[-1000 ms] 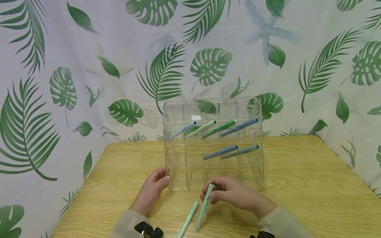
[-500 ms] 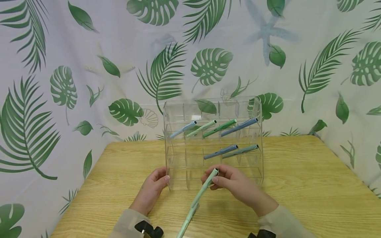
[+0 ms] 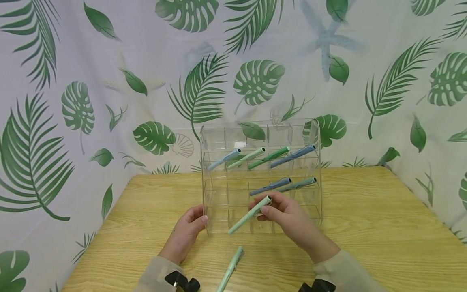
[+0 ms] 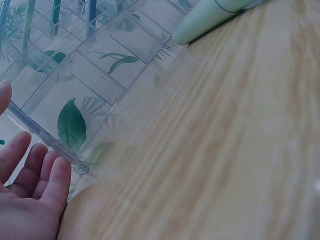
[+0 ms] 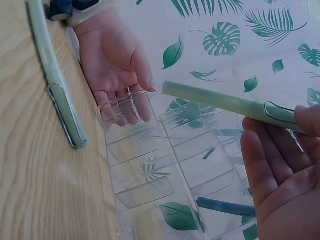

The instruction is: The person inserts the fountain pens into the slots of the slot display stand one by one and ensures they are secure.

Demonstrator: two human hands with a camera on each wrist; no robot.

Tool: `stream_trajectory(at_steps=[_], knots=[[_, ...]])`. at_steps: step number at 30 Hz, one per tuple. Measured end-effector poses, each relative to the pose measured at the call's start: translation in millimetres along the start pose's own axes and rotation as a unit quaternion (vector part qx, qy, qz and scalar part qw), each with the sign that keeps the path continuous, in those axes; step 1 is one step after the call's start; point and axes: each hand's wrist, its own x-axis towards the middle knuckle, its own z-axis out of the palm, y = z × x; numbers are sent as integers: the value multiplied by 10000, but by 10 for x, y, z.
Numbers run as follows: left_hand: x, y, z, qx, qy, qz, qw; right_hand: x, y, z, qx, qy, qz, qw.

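Observation:
A clear acrylic pen rack (image 3: 238, 190) with tiers of small compartments stands upright on the table. My left hand (image 3: 187, 233) holds its lower left edge, the thumb in front and the other fingers behind. In the left wrist view the side panel's edge passes between the thumb and fingers (image 4: 55, 185). My right hand (image 3: 292, 217) pinches a pale green pen (image 3: 245, 219) near its clip end, tilted in front of the rack's lower tiers. The right wrist view shows the held pen (image 5: 215, 101) crossing before the rack. Another pale green pen (image 3: 230, 268) lies on the table near me.
The second tier holds a light blue pen (image 3: 224, 158), a pale green pen (image 3: 246, 158), a green pen (image 3: 269, 157) and a blue pen (image 3: 293, 156). Lower sit a blue pen (image 3: 270, 187) and a grey-green pen (image 3: 299, 184). Leaf-printed cloth (image 3: 109, 61) hangs behind the wooden table (image 3: 365, 227).
My right hand has lifted the pale green pen up toward the rack's lower tiers and turned it to a flatter slant. The left hand has stayed at the rack's edge.

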Motion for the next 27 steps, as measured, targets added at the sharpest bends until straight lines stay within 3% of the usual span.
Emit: stream_trajectory(at_steps=[18, 27], knots=[[15, -10, 0, -11, -15, -53, 10000, 138, -120, 70, -214, 1263, -323, 9912], [23, -19, 0, -27, -11, -41, 10000, 208, -140, 97, -163, 1643, -361, 9856]])
